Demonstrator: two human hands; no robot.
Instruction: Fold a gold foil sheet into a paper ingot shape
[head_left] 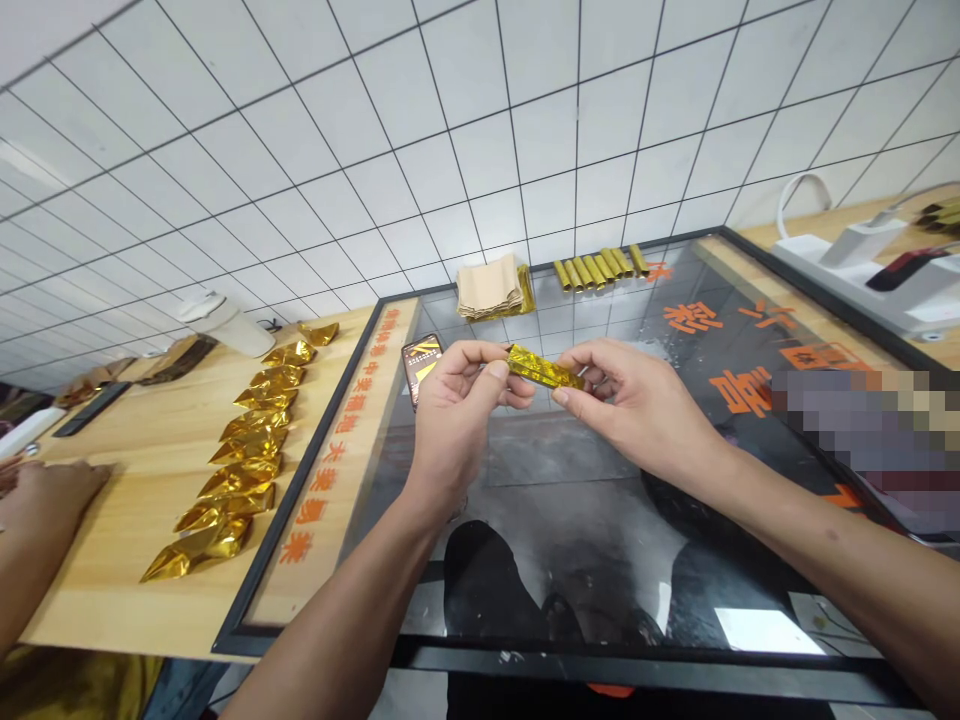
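Note:
Between my two hands is a folded strip of gold foil paper (pixel 544 368), held above the glass tabletop (pixel 555 450). My left hand (pixel 469 395) pinches its left end between thumb and fingers. At the right end, the thumb and fingertips of my right hand (pixel 619 390) close on the same piece. Beyond my hands lies a stack of tan paper sheets (pixel 489 285) with gold backing. To its right, several rolled gold paper tubes (pixel 600 268) rest in a row. A lit phone (pixel 420 362) lies just left of my left hand, partly hidden by it.
Several folded gold foil pieces (pixel 244 440) line the wooden table (pixel 135 520) at left. A white lidded cup (pixel 229 322) stands behind them. Another person's hand (pixel 52 500) is at the far left. A white power strip (pixel 862 265) sits at right. The tiled wall (pixel 487 130) closes off the back.

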